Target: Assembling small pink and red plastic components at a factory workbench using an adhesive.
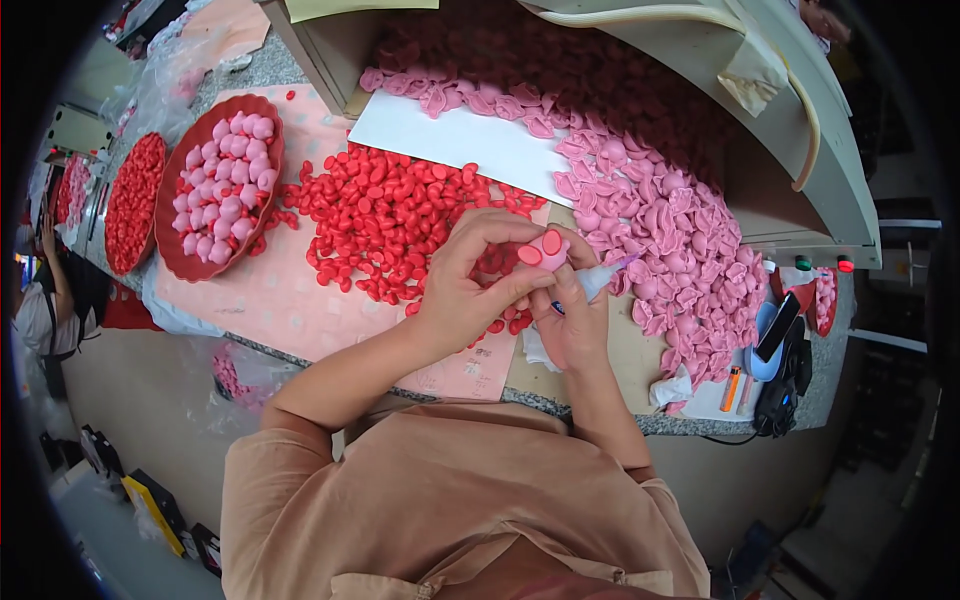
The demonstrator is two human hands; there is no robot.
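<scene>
Between the fingertips of my left hand [462, 285] is a small rounded pink piece [554, 259] with two red ovals on it. My right hand [574, 318] is closed around a small pale glue bottle [594, 283], its thin purple tip pointing right, away from the pink piece. Part of the bottle is hidden by my fingers. A heap of small glossy red pieces [375, 215] lies beyond and to the left of my hands. To their right spreads a big pile of pink shell-like pieces [685, 260].
A scalloped red tray [166, 222] of pink-and-red pieces stands left, beside a round tray of red pieces [134, 205]. A grey hood [815, 215] arches over the pink pile. Phone [778, 327] and orange lighter [731, 389] lie right. Another person [50, 310] is far left.
</scene>
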